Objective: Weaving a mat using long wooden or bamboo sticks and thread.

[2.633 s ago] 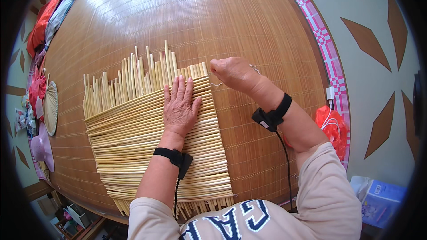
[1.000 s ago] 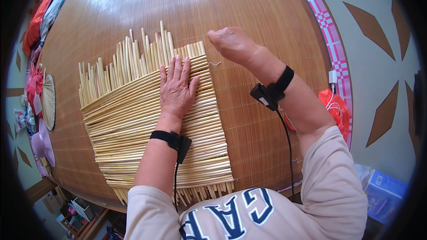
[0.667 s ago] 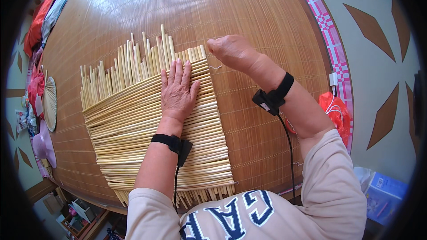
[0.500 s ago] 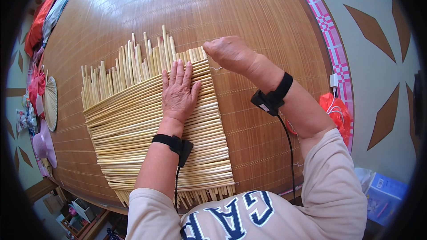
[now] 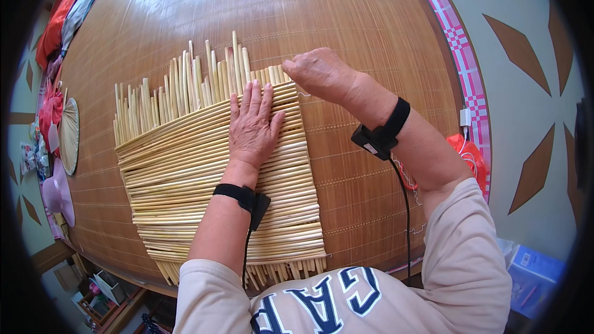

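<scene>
Pale wooden sticks lie side by side in a mat (image 5: pixel 219 201), with upright sticks (image 5: pixel 185 80) of uneven length along its far edge. My left hand (image 5: pixel 252 130) lies flat on the horizontal sticks, fingers stretched toward the far edge. My right hand (image 5: pixel 318 74) is closed at the mat's upper right corner, its fingertips at the short stick ends (image 5: pixel 272 74); what they pinch, if anything, is hidden. A thin white string (image 5: pixel 304 94) shows below that hand. Black straps with small boxes and cables sit on both wrists.
The brown bamboo sleeping mat (image 5: pixel 371 37) extends around the sticks, with a pink checked edge (image 5: pixel 458 43) at right. A red bag (image 5: pixel 476 167) with white cable lies right. A straw fan (image 5: pixel 70 136), pink hat (image 5: pixel 59 198) and red cloth (image 5: pixel 52 31) line the left; a blue box (image 5: pixel 532 278) sits lower right.
My right hand, earlier farther out and higher beside the corner, has moved left and down onto the stick ends, still closed. My left hand stays flat on the sticks; the view has shifted slightly.
</scene>
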Tool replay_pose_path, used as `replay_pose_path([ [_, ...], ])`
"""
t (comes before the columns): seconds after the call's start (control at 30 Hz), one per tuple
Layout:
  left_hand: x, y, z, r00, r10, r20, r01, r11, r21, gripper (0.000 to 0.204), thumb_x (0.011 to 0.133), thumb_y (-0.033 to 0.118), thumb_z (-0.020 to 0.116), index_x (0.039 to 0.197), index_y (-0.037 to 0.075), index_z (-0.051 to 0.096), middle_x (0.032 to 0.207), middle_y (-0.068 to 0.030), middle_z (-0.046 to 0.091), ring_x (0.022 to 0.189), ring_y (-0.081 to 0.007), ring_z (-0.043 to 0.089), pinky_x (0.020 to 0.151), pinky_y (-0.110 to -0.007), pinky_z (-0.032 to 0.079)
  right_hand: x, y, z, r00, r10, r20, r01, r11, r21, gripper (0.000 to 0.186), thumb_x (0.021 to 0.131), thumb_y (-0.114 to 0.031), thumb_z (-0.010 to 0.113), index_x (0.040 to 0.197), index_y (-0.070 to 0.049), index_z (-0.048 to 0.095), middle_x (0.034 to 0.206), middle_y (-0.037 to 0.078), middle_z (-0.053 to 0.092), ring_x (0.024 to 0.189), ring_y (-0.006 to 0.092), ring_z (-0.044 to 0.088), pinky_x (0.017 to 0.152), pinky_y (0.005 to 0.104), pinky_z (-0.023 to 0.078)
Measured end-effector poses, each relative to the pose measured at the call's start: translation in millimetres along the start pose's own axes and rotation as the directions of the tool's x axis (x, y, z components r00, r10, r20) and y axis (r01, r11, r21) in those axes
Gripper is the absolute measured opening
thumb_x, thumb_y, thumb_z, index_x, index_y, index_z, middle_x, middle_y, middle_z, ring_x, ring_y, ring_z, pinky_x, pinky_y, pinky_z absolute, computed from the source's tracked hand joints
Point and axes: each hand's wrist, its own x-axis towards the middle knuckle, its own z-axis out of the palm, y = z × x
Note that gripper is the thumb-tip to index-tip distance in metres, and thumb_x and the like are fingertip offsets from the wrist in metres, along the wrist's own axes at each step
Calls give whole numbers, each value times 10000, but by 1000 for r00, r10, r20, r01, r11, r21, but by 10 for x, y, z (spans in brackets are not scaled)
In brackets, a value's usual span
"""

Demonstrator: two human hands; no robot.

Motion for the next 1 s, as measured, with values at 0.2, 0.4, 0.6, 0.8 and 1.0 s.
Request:
replay_pose_path([
  [0.2,-1,3,7,1000,2,-7,-2,1000,-12,539,900,407,386,1356,123,340,1403,-114,320,1330,-232,235,1107,-418,82,26,-9,-12,1000,-29,11,29,999,-22,36,748,-47,567,777,-32,551,704,126,625,683,273,647,552,346,527],
  [0.4,1,15,-2,1000,0,-7,0,1000,-8,538,899,405,385,1354,123,343,1400,-112,325,1330,-230,235,1108,-419,83,50,18,-11,996,-84,6,84,996,-10,41,742,-43,570,771,-30,545,698,128,622,681,275,646,556,350,526],
  [0.6,5,1,6,1000,4,-14,-4,1000,-9,540,898,406,388,1352,118,346,1396,-115,330,1328,-232,238,1107,-422,87,101,3,-31,992,-122,28,122,992,-6,33,745,-55,565,743,-23,557,681,129,617,668,276,644,551,351,524],
  [0.8,5,9,-31,1000,3,19,-4,1000,8,540,914,402,363,1367,114,314,1411,-115,305,1334,-232,222,1107,-410,87,134,-12,-4,988,-154,8,154,988,6,64,760,-55,549,715,-11,566,656,131,612,635,270,643,547,343,525],
  [1.0,3,19,-23,1000,-2,29,2,1000,16,546,918,414,350,1375,119,297,1416,-108,296,1337,-226,213,1111,-403,77,153,-2,-37,984,-172,50,173,985,-16,64,766,-50,555,717,-11,562,650,122,609,627,252,642,548,326,524],
])
